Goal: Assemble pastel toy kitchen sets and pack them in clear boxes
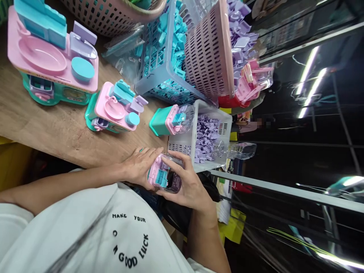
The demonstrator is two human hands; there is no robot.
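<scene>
Near my body, a small pink-topped toy kitchen (155, 170) with a cyan part is between both hands. My left hand (139, 167) wraps round its base side, covering most of the base. My right hand (186, 180) has its fingers closed round the clear plastic cover (174, 181) at the other end. On the table beyond stand a large toy kitchen (45, 57), a medium one (113, 110) and a small green-based one (163, 120), which has a clear cover over its top.
Past the toys on the wooden table (57, 127) are a blue crate (155, 81) of cyan parts, a pink basket (209, 53), a white basket (226, 125) of purple pieces and plastic bags (125, 57). A grey rail (273, 189) crosses at the right.
</scene>
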